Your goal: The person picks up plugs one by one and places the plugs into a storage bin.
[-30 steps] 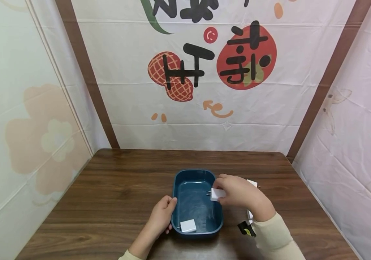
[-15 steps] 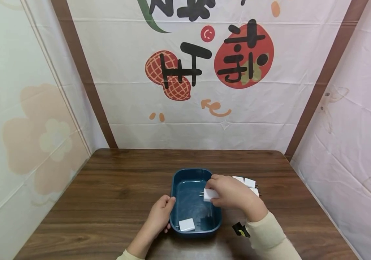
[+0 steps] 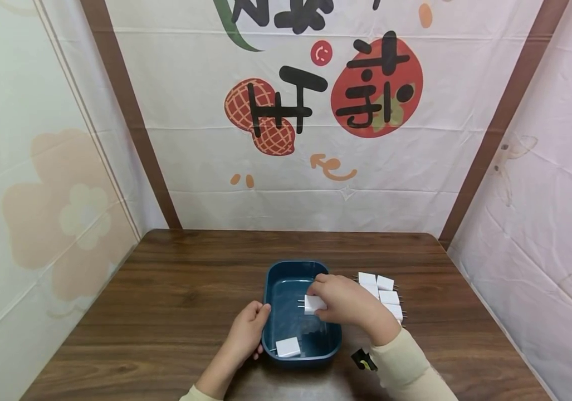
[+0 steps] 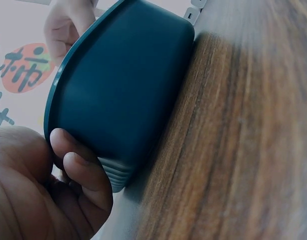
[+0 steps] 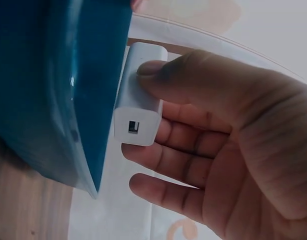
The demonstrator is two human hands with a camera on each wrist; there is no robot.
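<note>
Thumb and fingers of the left hand [image 3: 249,329] grip the wall of a blue tray [image 3: 302,361] at eight o'clock from its centre in the head view, the thumb over the rim and the fingertips curled against the outside. A white loose charger [image 3: 288,347] lies on the tray floor at seven o'clock, its prongs pointing to nine. At three o'clock, the right hand [image 3: 348,305] pinches a second white charger, the held charger [image 3: 314,304], between thumb and fingers; its prongs also point to nine, over the tray's interior. From the right wrist, a dark rectangular port shows in its end.

Both pale sleeves [image 3: 408,359] are cut off by the lower frame edge. A black piece with a yellow mark [image 3: 361,358], at four o'clock beside the right sleeve, is hard to identify. The right hand hides the rear of its charger. Farther out, between two and three o'clock, a charger cluster [image 3: 380,291] sits on the wooden table [image 3: 205,278], partly behind the right wrist, so its full count is uncertain.

Beyond, toward twelve, a white cloth [image 3: 205,209] bears large black characters, the top row cut off. The one on the red fruit looks like 柿 from the left wrist. Latin letters at two o'clock are clipped.
</note>
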